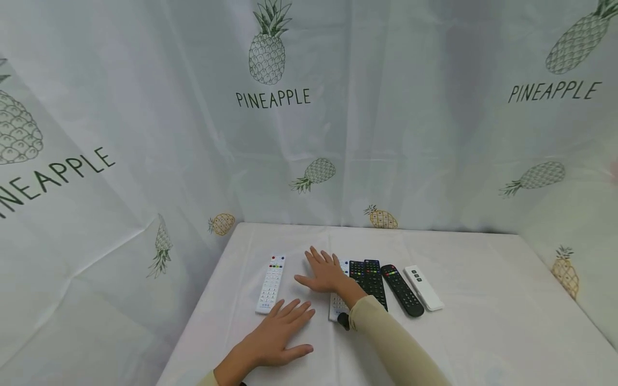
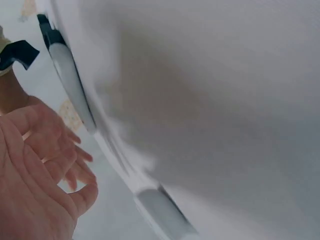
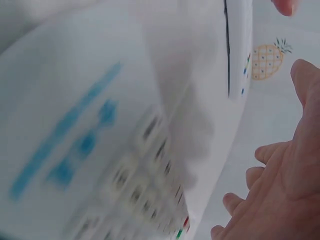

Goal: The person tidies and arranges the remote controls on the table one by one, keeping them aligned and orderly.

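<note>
My left hand (image 1: 277, 335) is spread, fingers straight, near the lower end of a white remote control (image 1: 270, 287) on the left of the table. My right hand (image 1: 324, 272) is also spread and holds nothing; its wrist passes over a second white remote (image 1: 339, 306), partly hiding it. In the right wrist view that white remote (image 3: 137, 185) looms close, its blue print and grey buttons blurred, beside my right hand (image 3: 282, 192). The left wrist view has my left hand (image 2: 40, 195) palm side on, apart from the tabletop.
Right of the second white remote lie two black remotes side by side, one partly hidden (image 1: 357, 271), the other longer (image 1: 374, 279). Further right are a rounded black remote (image 1: 402, 290) and a slim white remote (image 1: 424, 288). A white cloth covers the table (image 1: 487, 311); a pineapple-print curtain (image 1: 386, 134) hangs behind.
</note>
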Motion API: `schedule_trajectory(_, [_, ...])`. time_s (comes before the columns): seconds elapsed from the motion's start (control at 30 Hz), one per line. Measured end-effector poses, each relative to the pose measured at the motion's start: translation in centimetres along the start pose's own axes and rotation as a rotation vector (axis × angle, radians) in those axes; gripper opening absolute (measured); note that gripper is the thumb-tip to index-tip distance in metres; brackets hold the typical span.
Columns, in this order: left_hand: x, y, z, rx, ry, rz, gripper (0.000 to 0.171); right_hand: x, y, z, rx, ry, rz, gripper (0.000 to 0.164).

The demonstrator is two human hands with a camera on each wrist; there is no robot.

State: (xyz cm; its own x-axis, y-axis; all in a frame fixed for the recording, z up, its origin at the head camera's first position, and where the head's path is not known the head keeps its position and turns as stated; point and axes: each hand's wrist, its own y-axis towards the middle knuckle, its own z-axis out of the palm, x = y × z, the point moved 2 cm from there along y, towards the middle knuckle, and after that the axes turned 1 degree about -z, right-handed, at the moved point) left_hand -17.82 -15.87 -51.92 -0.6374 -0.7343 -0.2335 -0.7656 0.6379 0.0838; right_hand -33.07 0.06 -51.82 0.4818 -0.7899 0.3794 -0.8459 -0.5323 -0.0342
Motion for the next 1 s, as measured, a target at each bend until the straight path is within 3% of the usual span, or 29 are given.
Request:
schedule_trajectory(0.4, [-1.6, 2.0, 1.3, 0.135, 0.011, 0.039, 0.077, -3.7, -2.3, -0.9, 0.017, -0.067, 0.027, 0.089])
schedule_trajectory(0.77, [-2.3, 4.2, 2.4, 0.201, 0.048, 0.074, 0.083, -6.7, -4.0, -1.4, -0.013, -0.088, 0.068, 0.087])
schedule_trajectory(1.0, [-3.0, 4.7, 2.9, 0.209, 0.062, 0.060, 0.081, -7.0, -5.3, -1.6, -0.038, -0.059, 0.027, 0.085])
